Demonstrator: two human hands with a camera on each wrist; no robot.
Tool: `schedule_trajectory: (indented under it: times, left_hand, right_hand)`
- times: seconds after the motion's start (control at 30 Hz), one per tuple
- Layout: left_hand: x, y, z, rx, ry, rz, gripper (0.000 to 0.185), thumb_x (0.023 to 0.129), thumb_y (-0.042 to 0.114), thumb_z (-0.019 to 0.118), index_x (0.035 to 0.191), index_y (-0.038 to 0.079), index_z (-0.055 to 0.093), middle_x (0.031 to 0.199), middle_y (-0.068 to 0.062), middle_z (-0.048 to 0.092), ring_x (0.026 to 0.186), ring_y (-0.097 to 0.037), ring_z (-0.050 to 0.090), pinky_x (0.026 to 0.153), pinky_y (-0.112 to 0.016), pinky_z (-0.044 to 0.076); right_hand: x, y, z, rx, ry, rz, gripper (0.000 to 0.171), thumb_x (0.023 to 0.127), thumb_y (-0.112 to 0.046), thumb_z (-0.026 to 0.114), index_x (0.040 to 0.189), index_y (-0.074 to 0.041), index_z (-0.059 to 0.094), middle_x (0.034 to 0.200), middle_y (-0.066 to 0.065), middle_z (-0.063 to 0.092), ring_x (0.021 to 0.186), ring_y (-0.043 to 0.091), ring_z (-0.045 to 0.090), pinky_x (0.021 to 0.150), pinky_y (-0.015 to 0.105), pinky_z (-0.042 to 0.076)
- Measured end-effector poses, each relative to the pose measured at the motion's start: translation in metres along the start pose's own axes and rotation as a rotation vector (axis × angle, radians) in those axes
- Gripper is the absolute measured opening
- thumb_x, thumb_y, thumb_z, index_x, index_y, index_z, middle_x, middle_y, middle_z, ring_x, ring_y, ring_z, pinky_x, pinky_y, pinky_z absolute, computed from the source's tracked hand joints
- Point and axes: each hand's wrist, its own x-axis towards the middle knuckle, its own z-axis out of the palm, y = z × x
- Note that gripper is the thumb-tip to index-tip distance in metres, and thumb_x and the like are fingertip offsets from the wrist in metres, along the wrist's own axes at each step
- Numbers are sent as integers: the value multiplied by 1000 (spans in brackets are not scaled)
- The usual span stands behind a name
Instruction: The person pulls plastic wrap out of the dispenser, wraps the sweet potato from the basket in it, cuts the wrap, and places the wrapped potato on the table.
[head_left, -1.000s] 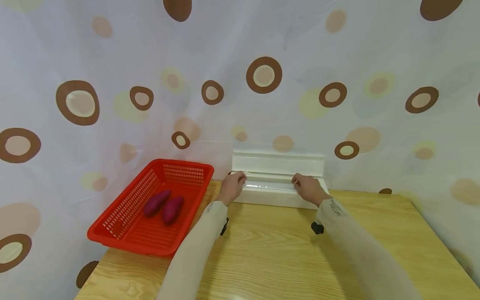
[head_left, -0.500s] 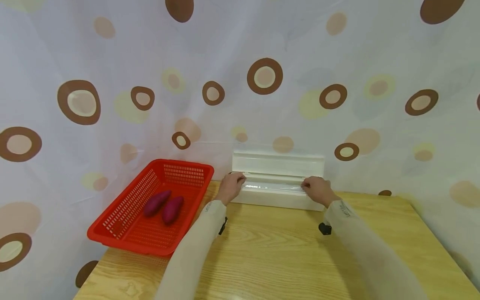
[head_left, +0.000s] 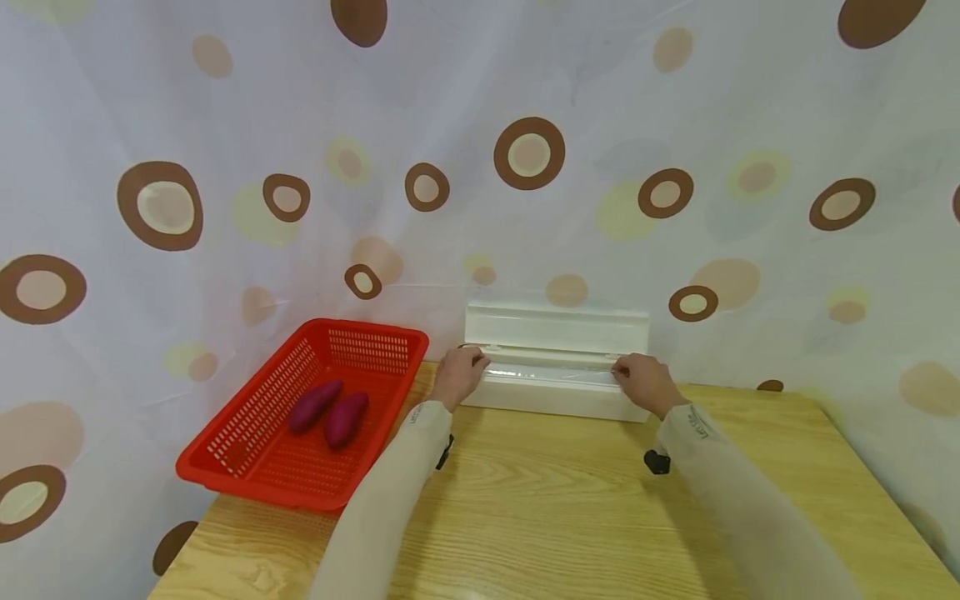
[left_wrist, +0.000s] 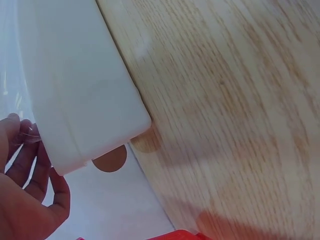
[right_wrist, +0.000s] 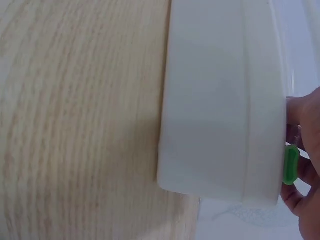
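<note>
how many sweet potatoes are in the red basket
2. Both lie side by side in the red basket at the table's left: one sweet potato on the left, the other just right of it. The basket's mesh floor looks otherwise bare, so none seem hidden.

A staged home-kitchen corner is showing here rather than a real room. A white curtain printed with brown and yellow rings is hanging as a backdrop round a light wooden table. Kitchen goods are sitting on it: a red perforated plastic basket holding two purple sweet potatoes, and a long white plastic cling-film dispenser box.
</note>
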Motion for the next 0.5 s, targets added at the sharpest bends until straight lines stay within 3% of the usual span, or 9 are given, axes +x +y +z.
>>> schedule_trajectory:
  times: [0.27,0.5]
  left_hand:
    - [2,7,-4,-21,4,-14,23,96,24,56,92,6,70,69,1,54,64,-15,48,59,-27,41]
    - [1,9,-6,-24,17,-31,23,96,26,57,98,9,72,80,1,64,68,-16,52,64,-29,45]
  right_hand:
    - [1,-5,-1,5,102,-41,17,94,-5,55,99,6,66,84,16,61,71,27,58,67,46,49]
    - [1,-8,-1,63,156,-40,18,94,-5,54,102,6,67,88,17,61,71,27,57,65,43,48]
